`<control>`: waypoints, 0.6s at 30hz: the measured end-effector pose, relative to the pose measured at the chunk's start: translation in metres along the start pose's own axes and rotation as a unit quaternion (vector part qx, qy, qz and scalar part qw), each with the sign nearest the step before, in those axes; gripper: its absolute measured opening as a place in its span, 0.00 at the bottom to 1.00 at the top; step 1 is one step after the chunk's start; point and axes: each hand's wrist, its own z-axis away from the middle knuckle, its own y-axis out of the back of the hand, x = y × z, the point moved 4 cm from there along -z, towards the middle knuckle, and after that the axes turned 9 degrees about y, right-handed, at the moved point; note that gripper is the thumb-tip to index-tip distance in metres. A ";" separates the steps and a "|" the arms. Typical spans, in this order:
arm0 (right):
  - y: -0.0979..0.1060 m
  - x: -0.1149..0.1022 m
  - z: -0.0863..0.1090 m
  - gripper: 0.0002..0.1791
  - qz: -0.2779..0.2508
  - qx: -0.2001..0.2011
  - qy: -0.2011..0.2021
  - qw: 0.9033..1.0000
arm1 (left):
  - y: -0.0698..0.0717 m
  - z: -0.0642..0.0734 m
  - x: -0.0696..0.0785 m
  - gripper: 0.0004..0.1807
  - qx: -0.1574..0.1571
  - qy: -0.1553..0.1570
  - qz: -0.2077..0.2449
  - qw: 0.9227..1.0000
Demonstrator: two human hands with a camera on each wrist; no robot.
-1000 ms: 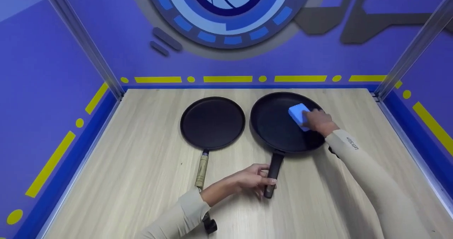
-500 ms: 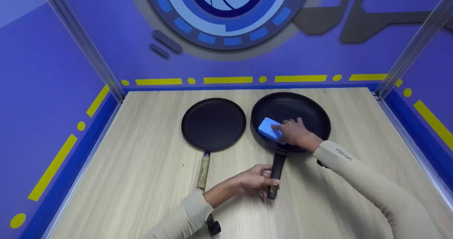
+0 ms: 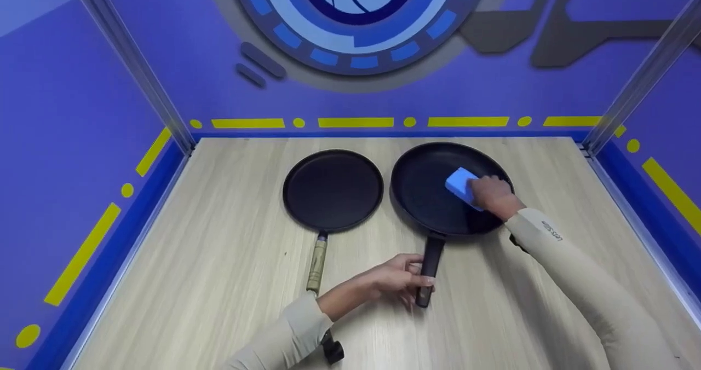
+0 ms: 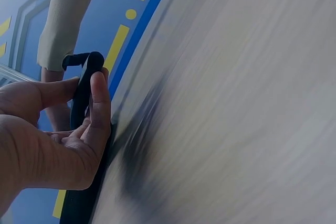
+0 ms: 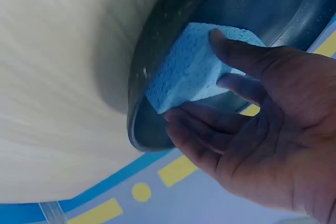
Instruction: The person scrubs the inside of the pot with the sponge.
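Note:
A black frying pan (image 3: 421,189) sits at the right of the table, its handle (image 3: 431,260) pointing toward me. My left hand (image 3: 397,276) grips that handle, thumb on one side and fingers curled on the other, as the left wrist view also shows. Inside the pan, my right hand (image 3: 493,194) holds a light blue sponge (image 3: 461,184) against the surface. In the right wrist view the thumb and fingers pinch the sponge (image 5: 194,72) close to the pan wall (image 5: 157,51).
A flat round black pan (image 3: 333,190) with a greenish patterned handle (image 3: 316,266) lies to the left of the frying pan. Blue printed panels (image 3: 350,102) enclose the wooden table (image 3: 219,238) at the back and both sides.
My right hand slid the sponge from the pan's right to its lower left, then back to the right. The left hand keeps its grip on the handle.

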 end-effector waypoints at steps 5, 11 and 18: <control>-0.006 -0.016 0.008 0.10 -0.011 0.041 0.036 0.998 | 0.001 -0.002 -0.001 0.19 -0.002 0.002 0.000 1.000; -0.009 -0.056 0.021 0.24 -0.013 0.069 0.151 0.986 | -0.001 -0.002 -0.003 0.22 -0.017 0.003 0.011 1.000; -0.006 -0.050 0.023 0.29 -0.022 0.042 0.133 0.990 | 0.000 -0.003 -0.001 0.22 -0.008 0.004 0.001 1.000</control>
